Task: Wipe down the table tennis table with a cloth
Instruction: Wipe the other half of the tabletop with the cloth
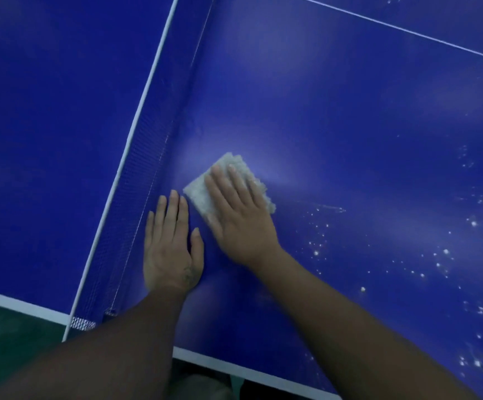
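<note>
Blue counter [350, 111]: a glossy top fills nearly the whole view and runs out of frame at the top and on the right.
Net [136, 180]: dark mesh under a white top band, crossing from lower left to the top edge. The mesh is blurred, and its near end goes behind the left forearm.
Cloth [202, 194]: pale and fluffy, folded to a rough rectangle. It lies flat on the counter on the person's side of the net, near it and apart from it. Much of it is hidden beneath the right hand.
Right hand [240, 215]: palm down on the cloth with fingers straight and close together, pressing it flat with nothing curled round it. Its outline is slightly smeared.
Left hand [171, 249]: flat on bare counter between the net and the cloth, fingers straight, thumb spread toward the cloth. Its fingertips come just beside the cloth's corner, though contact cannot be told.
White specks [445, 252]: scattered over the counter well away from the net, past the right hand. They look like droplets or crumbs.
Edge line [234, 368]: a white stripe along the near rim, partly covered by both forearms.
Forearms: both are cut off by the bottom edge.
Floor [9, 336]: dark green, showing at the lower left corner beyond the net's end.
</note>
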The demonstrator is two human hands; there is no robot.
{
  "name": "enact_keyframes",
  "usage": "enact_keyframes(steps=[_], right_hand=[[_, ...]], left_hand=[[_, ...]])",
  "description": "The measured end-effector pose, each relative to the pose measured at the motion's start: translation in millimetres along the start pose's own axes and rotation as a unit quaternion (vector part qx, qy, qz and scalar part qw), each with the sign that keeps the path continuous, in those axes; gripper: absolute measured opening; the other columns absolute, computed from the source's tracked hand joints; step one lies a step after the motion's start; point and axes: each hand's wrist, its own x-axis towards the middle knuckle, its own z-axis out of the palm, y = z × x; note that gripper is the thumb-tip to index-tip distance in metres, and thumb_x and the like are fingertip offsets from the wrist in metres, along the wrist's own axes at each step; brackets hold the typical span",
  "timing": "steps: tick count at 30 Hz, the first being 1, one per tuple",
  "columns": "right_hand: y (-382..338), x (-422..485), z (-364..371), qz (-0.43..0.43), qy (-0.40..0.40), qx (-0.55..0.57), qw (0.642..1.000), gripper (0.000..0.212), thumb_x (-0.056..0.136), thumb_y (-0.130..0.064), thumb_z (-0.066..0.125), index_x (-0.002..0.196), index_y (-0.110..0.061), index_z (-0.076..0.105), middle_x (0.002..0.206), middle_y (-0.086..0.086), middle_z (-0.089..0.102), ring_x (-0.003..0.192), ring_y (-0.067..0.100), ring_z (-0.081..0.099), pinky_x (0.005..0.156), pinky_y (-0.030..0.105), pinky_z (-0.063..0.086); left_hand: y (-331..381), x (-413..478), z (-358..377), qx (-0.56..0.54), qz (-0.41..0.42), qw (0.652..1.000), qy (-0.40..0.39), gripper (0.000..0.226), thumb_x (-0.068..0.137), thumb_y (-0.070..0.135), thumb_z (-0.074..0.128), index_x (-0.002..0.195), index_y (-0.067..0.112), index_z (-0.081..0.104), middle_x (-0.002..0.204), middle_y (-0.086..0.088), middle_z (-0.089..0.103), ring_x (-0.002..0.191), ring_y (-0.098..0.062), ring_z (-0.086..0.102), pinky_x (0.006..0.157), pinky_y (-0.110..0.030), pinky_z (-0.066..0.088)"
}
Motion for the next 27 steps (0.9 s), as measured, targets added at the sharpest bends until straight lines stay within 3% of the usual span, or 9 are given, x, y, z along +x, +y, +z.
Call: enact_keyframes(steps=[3, 8, 10, 13, 16, 19, 23, 25, 27], right_hand=[[55.0, -27.2, -10.8, 0.048, 0.033, -0.021, 0.998, 0.062, 0.113, -0.036, 0.045, 0.167, -0.008, 0.031, 0.176, 0.01, 0.025, 0.164, 0.033, 0.018, 0.13, 0.058, 0.022], [107.2, -36.4, -28.0, 0.396, 0.073, -0.02, 0.915, 0.067, 0.115, -0.036, 0.029, 0.172, -0.009, 0.008, 0.18, 0.01, 0.003, 0.167, 0.035, 0.001, 0.134, 0.057, 0.006], [70.7, -27.0, -19.5, 0.368, 0.064, -0.023, 0.927, 0.068, 0.114, -0.036, 0.029, 0.172, -0.008, 0.008, 0.18, 0.014, 0.003, 0.166, 0.039, 0.001, 0.134, 0.058, 0.003], [8.9, -34.7, 3.4, 0.134, 0.027, 0.001, 0.991, 0.066, 0.112, -0.035, 0.037, 0.17, -0.008, 0.021, 0.179, 0.015, 0.013, 0.166, 0.037, 0.008, 0.134, 0.058, 0.007], [8.2, -64.1, 8.5, 0.003, 0.02, 0.015, 1.0, 0.064, 0.113, -0.036, 0.047, 0.168, -0.01, 0.03, 0.177, 0.011, 0.022, 0.166, 0.034, 0.015, 0.131, 0.059, 0.019], [59.6, -82.1, -5.5, 0.125, 0.041, -0.036, 0.991, 0.062, 0.114, -0.031, 0.049, 0.167, -0.005, 0.029, 0.176, 0.017, 0.023, 0.164, 0.042, 0.017, 0.13, 0.061, 0.02], [80.5, -80.6, -23.4, 0.466, 0.076, -0.003, 0.881, 0.067, 0.114, -0.034, 0.031, 0.171, -0.008, 0.008, 0.18, 0.015, 0.003, 0.166, 0.04, 0.001, 0.132, 0.059, 0.006], [36.0, -75.0, -13.0, 0.393, 0.028, -0.022, 0.919, 0.069, 0.113, -0.034, 0.028, 0.171, -0.009, 0.002, 0.179, 0.015, -0.001, 0.166, 0.041, -0.002, 0.133, 0.057, 0.002], [-0.2, -83.8, 1.8, 0.188, -0.011, -0.013, 0.982, 0.067, 0.113, -0.038, 0.031, 0.172, -0.012, 0.011, 0.18, 0.012, 0.006, 0.166, 0.036, 0.002, 0.134, 0.055, 0.005]], left_hand=[[0.1, -0.4, -1.4, 0.005, -0.002, 1.0, -0.011, 0.066, 0.109, 0.03, 0.038, 0.17, 0.005, 0.029, 0.181, -0.008, 0.02, 0.169, -0.025, 0.01, 0.137, -0.051, 0.013], [3.3, 0.0, -4.2, 0.005, -0.01, 1.0, -0.022, 0.064, 0.111, 0.028, 0.034, 0.17, 0.005, 0.027, 0.181, -0.007, 0.017, 0.169, -0.024, 0.008, 0.138, -0.049, 0.009], [4.4, 0.2, -6.1, 0.002, -0.011, 1.0, -0.022, 0.062, 0.111, 0.026, 0.032, 0.17, 0.005, 0.029, 0.18, -0.008, 0.019, 0.169, -0.026, 0.011, 0.137, -0.05, 0.01], [4.8, 0.1, -6.5, 0.004, -0.011, 1.0, -0.017, 0.06, 0.112, 0.023, 0.03, 0.169, 0.004, 0.03, 0.18, -0.009, 0.02, 0.168, -0.027, 0.012, 0.137, -0.049, 0.01], [3.4, -0.3, -6.9, 0.004, -0.009, 1.0, -0.016, 0.06, 0.112, 0.023, 0.031, 0.169, 0.003, 0.03, 0.18, -0.009, 0.02, 0.168, -0.027, 0.012, 0.137, -0.049, 0.01], [5.1, 1.2, -8.2, 0.008, -0.008, 1.0, -0.019, 0.06, 0.113, 0.024, 0.029, 0.169, 0.005, 0.03, 0.18, -0.009, 0.021, 0.169, -0.027, 0.012, 0.138, -0.049, 0.009], [6.6, 1.0, -9.4, 0.011, -0.007, 1.0, -0.023, 0.06, 0.113, 0.025, 0.027, 0.17, 0.007, 0.028, 0.181, -0.007, 0.018, 0.169, -0.025, 0.009, 0.138, -0.047, 0.007], [6.1, 0.3, -10.0, 0.01, -0.003, 1.0, -0.021, 0.06, 0.113, 0.026, 0.027, 0.17, 0.007, 0.028, 0.181, -0.007, 0.018, 0.169, -0.025, 0.009, 0.138, -0.046, 0.006], [5.6, -0.6, -10.4, 0.006, -0.001, 1.0, -0.012, 0.059, 0.113, 0.024, 0.029, 0.17, 0.007, 0.028, 0.181, -0.008, 0.019, 0.169, -0.026, 0.01, 0.138, -0.046, 0.006]])
